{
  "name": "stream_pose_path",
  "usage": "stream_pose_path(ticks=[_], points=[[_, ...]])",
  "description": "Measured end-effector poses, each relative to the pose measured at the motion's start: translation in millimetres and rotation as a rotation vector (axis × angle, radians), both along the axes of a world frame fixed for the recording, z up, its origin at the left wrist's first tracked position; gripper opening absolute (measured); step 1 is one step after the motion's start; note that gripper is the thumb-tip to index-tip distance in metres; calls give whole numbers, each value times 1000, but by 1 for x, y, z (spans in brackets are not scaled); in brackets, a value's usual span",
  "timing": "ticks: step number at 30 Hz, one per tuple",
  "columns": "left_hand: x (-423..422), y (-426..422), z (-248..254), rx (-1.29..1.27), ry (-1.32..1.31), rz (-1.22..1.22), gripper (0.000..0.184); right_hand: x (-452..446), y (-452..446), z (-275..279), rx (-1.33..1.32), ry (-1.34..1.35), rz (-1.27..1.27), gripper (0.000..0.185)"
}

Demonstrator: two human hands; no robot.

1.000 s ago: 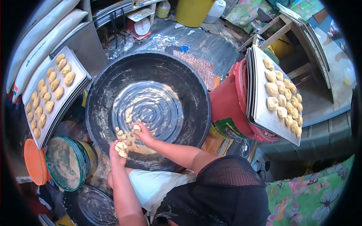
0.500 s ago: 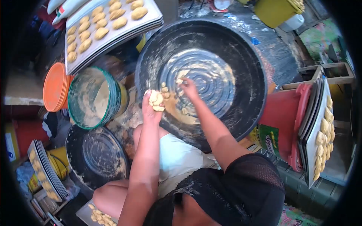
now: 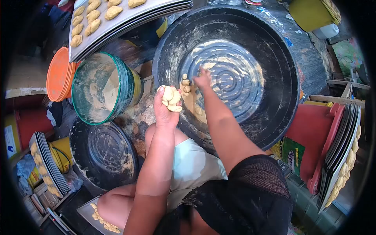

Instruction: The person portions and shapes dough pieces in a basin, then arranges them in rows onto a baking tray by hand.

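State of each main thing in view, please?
Large round black plastic basin: open, streaked inside
Left hand: fingers around pale dough lumps
Right hand: over basin, grip unclear
Green-rimmed round plastic bucket: open, coated inside
Grey metal trays, upper left: stacked, dough-topped

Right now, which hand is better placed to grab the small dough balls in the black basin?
Right, probably: the right hand looks free, inside the black basin near the dough balls; the left hand holds dough pieces.

Dark, messy floor (image 3: 312, 57) under a big round black tub (image 3: 274, 51), with a green-rimmed bucket (image 3: 124, 84) and a smaller black tub (image 3: 105, 149) to its left, and white and blue scraps (image 3: 289, 41) past it.
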State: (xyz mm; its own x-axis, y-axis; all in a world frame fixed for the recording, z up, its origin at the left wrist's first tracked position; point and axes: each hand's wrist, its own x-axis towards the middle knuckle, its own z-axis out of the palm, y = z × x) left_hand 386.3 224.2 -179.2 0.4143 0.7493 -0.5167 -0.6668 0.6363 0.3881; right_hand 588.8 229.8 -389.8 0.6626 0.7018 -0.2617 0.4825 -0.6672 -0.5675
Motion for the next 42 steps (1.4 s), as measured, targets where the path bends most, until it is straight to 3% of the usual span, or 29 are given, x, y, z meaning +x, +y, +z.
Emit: stream_pose_path(ticks=[2,5,6,9,10,13,16,18,20,23,26,29,31,33,34,35,36,37,38,39,41,42], points=[[0,-1,2,20,14,-7,23,-12,17,40,-342,-9,393,80],[-1,1,-2,13,-21,-8,24,-20,22,32,-492,-100,865,94],[0,3,-3,20,-27,-16,22,-20,15,-3,-353,-137,864,76],[-1,3,-7,30,-24,-25,19,-9,2,-17,-324,65,959,51],[-1,2,-8,29,-14,-18,19,-6,-9,-19,-142,96,841,33],[-1,2,-8,40,-27,-7,20,5,-28,18,-82,144,487,51],[-1,0,-10,42,-32,-3,21,-3,-70,43,163,-88,272,41],[1,0,-11,45,-23,-13,22,-17,-107,34,26,-53,389,38],[2,-1,-13,48,-6,-36,23,-16,-153,-25,82,76,802,34],[3,-4,-11,62,26,-35,24,-19,-162,-12,-32,238,923,40],[0,-4,-12,102,60,-53,25,-17,-150,10,-225,232,1024,41],[-5,-7,-15,96,54,-14,26,-3,-146,43,-45,307,763,38],[-6,-9,-19,109,81,-17,26,10,-146,54,201,173,442,32],[-6,-12,-18,114,87,-15,25,12,-147,101,242,-202,301,31],[-5,-13,-14,161,54,-33,25,8,-157,103,271,-313,315,31],[-1,-18,-2,41,-21,27,22,-1,-171,98,315,-415,342,30],[-4,-20,-14,41,-46,46,25,12,-189,45,7,-254,645,32],[-3,-28,15,-60,-43,112,25,6,-209,30,-242,-67,866,35],[-8,-33,24,-139,-62,137,24,3,-223,19,-96,76,1105,38],[-17,-43,19,54,-52,138,22,-1,-210,50,-273,80,977,37],[-45,-56,36,13,-141,204,23,11,-191,61,-23,13,756,22],[-68,-66,34,147,-214,166,24,36,-179,36,91,205,642,17]])
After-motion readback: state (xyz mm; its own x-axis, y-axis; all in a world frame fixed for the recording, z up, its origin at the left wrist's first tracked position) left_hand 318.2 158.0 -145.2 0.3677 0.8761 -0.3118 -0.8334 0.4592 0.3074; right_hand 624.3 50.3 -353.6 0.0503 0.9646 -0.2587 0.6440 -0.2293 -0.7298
